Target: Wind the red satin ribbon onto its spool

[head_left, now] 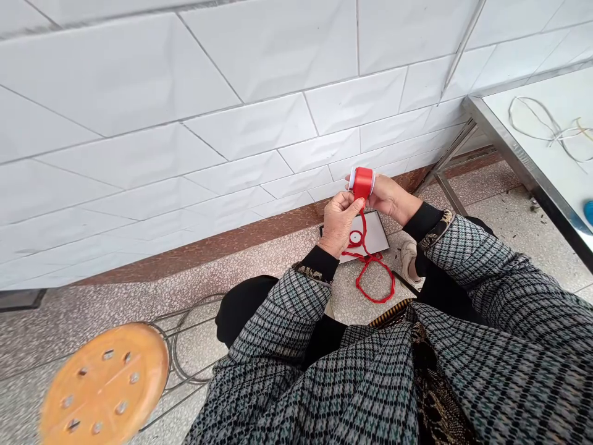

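Observation:
A white spool wound with red ribbon [364, 181] is held up in front of me, near the tiled wall. My right hand [388, 196] grips it from the right side, its fingers partly hidden behind the spool. Just below, my left hand [340, 221] is closed with the thumb pressing the ribbon at the spool's lower edge. From there a twisted red strand [364, 227] hangs down and ends in a large loop [375, 301]. Beneath my hands lies a white dark-edged board or box [377, 233], with a small white disc ringed in red [355, 237] over it.
On the left stands a stool with a round orange seat [104, 389] and thin metal legs. A steel-edged table [519, 154] to the right carries loose white cords [556, 133] and a blue item [588, 211]. White wall tiles [208, 161] rise close ahead.

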Motion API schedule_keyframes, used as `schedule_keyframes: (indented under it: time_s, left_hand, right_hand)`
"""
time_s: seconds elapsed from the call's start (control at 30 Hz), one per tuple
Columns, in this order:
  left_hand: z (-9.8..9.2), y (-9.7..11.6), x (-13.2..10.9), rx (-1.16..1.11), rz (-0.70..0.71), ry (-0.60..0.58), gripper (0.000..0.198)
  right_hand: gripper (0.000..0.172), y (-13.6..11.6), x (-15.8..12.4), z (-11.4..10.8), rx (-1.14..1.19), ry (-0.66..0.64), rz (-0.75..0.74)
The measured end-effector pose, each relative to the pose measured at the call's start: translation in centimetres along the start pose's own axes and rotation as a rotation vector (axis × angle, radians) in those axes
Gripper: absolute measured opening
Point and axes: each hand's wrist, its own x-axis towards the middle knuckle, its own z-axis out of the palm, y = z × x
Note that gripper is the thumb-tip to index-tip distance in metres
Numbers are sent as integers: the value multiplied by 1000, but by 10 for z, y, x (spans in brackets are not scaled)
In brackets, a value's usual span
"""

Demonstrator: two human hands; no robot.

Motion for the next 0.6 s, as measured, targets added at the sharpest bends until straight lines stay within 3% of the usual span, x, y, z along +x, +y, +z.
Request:
schedule_keyframes:
  time_s: [0.37,0.5,0.6]
  left_hand:
    - [2,0,2,-79,-71,114,30]
    - [-1,7,3,-75,-106,67,76]
    - [-7,11,5,-32,-137,-38,87]
  right_hand:
    - [8,2,-4,6,-21,5,109]
    - [10,3,-2,3,-23,-50,195]
    - [13,4,-2,2,-13,-79,268]
